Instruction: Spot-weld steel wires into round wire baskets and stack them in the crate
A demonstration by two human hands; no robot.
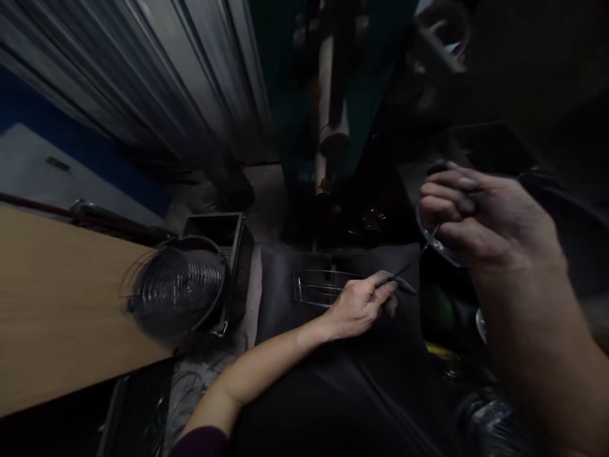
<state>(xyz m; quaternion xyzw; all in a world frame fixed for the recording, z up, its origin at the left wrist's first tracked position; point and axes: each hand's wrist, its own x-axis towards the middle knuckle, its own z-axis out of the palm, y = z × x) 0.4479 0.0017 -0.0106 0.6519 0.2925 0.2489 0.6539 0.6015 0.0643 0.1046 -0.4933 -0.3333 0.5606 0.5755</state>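
Observation:
My left hand [361, 306] is over the dark apron on my lap, its fingers pinched together. They are closed on a small frame of thin metal wire [299, 289], whose straight wires run from a cross-piece at the left into the hand. Higher and to the right, my right hand [490, 212] is raised with its fingers curled in. A thin bright wire [434, 236] pokes out below its thumb and fingers; the rest of it is hidden. Behind that hand shows part of a round metal rim [447, 251].
A round wire basket [178, 289] with stacked wire rings stands on the left, beside a wooden board [61, 304]. Behind it is a dark plastic crate [214, 222]. A machine with a cylindrical rod [333, 130] stands ahead. Corrugated metal sheeting [181, 70] rises at the upper left.

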